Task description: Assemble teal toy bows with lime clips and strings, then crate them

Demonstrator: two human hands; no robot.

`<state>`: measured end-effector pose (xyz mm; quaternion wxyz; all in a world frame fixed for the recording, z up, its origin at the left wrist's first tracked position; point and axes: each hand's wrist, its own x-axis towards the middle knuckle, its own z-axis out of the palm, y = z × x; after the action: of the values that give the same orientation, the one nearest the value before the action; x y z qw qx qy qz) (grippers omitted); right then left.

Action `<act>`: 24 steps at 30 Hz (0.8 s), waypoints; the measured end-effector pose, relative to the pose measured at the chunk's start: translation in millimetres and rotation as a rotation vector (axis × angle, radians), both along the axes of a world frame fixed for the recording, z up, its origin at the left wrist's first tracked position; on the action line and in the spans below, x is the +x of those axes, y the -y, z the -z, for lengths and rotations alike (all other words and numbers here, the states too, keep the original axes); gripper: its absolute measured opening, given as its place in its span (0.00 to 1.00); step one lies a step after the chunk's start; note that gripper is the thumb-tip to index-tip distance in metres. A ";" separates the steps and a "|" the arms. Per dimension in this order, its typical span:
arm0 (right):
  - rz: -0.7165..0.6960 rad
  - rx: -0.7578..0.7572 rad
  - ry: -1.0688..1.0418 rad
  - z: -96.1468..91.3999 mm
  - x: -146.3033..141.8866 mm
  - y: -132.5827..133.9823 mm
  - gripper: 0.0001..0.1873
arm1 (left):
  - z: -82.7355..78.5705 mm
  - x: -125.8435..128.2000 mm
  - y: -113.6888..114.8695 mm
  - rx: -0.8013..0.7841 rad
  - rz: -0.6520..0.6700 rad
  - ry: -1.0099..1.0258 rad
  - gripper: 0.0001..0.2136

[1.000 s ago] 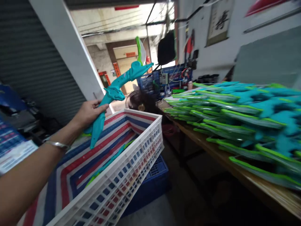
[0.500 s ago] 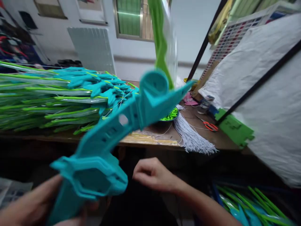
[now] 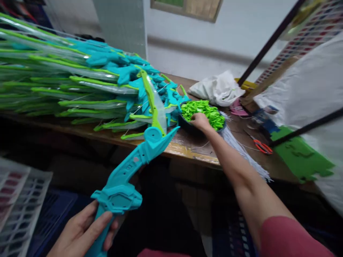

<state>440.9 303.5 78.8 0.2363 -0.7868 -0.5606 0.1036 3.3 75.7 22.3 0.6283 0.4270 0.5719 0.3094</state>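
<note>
My left hand [image 3: 83, 232] grips the handle of a teal toy bow [image 3: 125, 175] low at the bottom left; the bow slants up to the right and ends in a green and clear limb [image 3: 152, 103]. My right hand [image 3: 200, 121] reaches across the wooden table [image 3: 187, 148] into a dark bowl [image 3: 187, 125] heaped with small bright green pieces [image 3: 205, 111]. Its fingers are curled down among the pieces; whether they hold one is hidden.
A big pile of teal and green bows [image 3: 69, 82] covers the table's left. White cord strands [image 3: 241, 150], orange scissors [image 3: 261, 146], a crumpled white bag [image 3: 217, 89] and a green foam sheet [image 3: 300, 157] lie to the right. A white crate [image 3: 18, 200] stands at bottom left.
My view swung from the striped crate to the table. The left hand lowered the bow, and the right hand went from near my lap up into the bowl of green pieces.
</note>
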 end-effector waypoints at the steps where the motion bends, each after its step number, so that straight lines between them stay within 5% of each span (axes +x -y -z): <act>1: -0.001 -0.009 -0.009 2.7 0.2 -3.3 0.15 | -3.9 0.3 0.7 0.016 0.033 0.010 0.13; 5: 0.011 0.088 -0.084 13.2 4.0 -5.5 0.13 | -7.3 -2.1 -2.5 -0.009 0.126 0.094 0.15; 12: 0.143 0.564 -0.336 7.3 3.2 15.2 0.07 | -0.3 10.5 -10.5 0.097 0.105 0.150 0.13; 18: 0.013 0.811 -0.595 13.6 -78.5 114.5 0.09 | 1.4 26.8 -10.9 0.161 0.046 0.126 0.13; 24: -0.283 0.357 -1.030 44.5 -198.8 225.6 0.11 | 3.4 33.9 -8.3 0.160 0.016 0.113 0.14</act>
<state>242.1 77.9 34.3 0.5930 -0.4995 -0.4817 0.4085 37.2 84.0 18.9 0.6259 0.4625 0.5056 0.3724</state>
